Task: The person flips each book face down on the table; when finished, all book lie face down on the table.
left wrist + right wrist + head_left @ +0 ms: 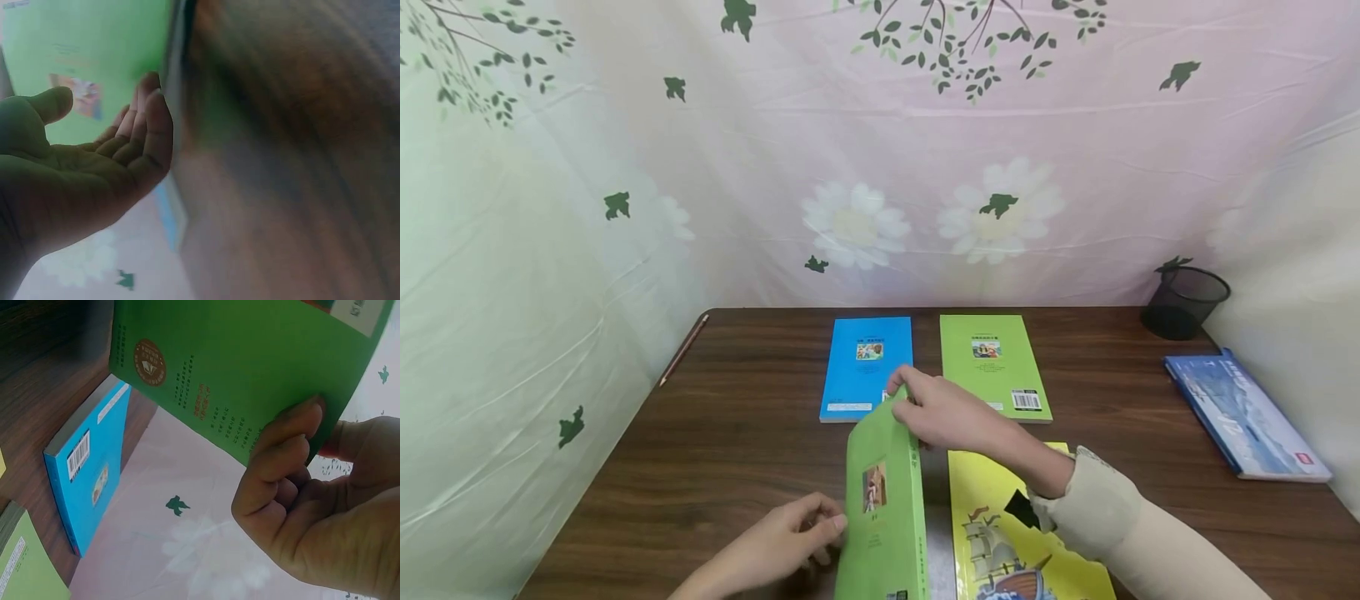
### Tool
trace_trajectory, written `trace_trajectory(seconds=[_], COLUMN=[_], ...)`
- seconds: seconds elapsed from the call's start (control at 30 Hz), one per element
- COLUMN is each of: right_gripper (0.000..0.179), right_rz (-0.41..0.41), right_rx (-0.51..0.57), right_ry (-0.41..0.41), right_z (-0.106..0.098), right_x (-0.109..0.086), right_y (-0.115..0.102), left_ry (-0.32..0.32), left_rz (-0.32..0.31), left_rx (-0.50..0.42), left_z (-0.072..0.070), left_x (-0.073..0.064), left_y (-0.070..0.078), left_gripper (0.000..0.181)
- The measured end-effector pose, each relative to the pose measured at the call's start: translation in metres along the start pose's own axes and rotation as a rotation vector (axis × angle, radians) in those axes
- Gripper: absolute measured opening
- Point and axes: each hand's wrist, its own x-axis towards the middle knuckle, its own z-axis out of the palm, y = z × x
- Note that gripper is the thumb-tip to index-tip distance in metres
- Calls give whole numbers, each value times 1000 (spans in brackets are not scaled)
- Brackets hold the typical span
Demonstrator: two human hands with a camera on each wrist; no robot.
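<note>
A green book (pixel 880 475) stands tilted upright over the near part of the table, its spine turned to the right. My right hand (pixel 943 412) pinches its upper corner between thumb and fingers; the right wrist view shows the fingertips (pixel 306 415) pressed on the printed cover. Beside the book's left edge is my left hand (pixel 790 537), fingers loosely bent and palm toward the book. In the left wrist view its fingers (pixel 159 122) overlap the book's edge. Under my right forearm lies a yellow book (pixel 973 479) with a sailing ship on it, partly covered by the sleeve.
Farther back, a blue book (pixel 853 367) and a lighter green book (pixel 988 367) lie side by side. At right are a blue-and-white book (pixel 1247 417) and a black mesh pen holder (pixel 1183 304). A pencil (pixel 685 348) lies along the table's left edge, near the curtain (pixel 760 167).
</note>
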Motion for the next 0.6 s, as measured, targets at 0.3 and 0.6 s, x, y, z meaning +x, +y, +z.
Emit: trace_trajectory(seconds=[0.3, 0.6], right_gripper=[28, 28], right_rz=[-16, -22], right_rx=[10, 59], right_ry=[-17, -13], right_z=[-7, -10], right_x=[-3, -2], right_y=[2, 2], left_ry=[-80, -89], left_rz=[-61, -99], left_rx=[-125, -257], left_z=[-4, 0], left_x=[18, 13], left_y=[-26, -19], left_gripper=[55, 59])
